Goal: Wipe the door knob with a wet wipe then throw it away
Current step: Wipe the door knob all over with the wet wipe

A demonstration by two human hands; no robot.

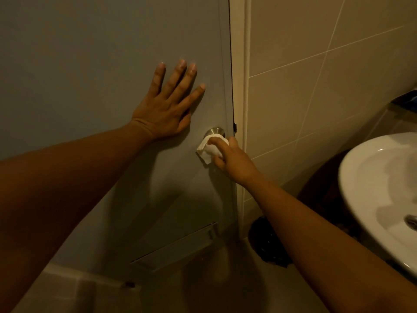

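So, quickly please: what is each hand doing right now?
Left hand: open, flat against the door, holding nothing.
Right hand: closed on the wet wipe, pressing it on the door knob.

My head camera looks forward and down, close to the door [90, 64], with the sink [372, 188] at right.

left hand [167, 109] flat (right hand [232, 159] clenched)

Wet wipe [208, 148] and right hand [234, 161] hide most of the knob [214, 131].
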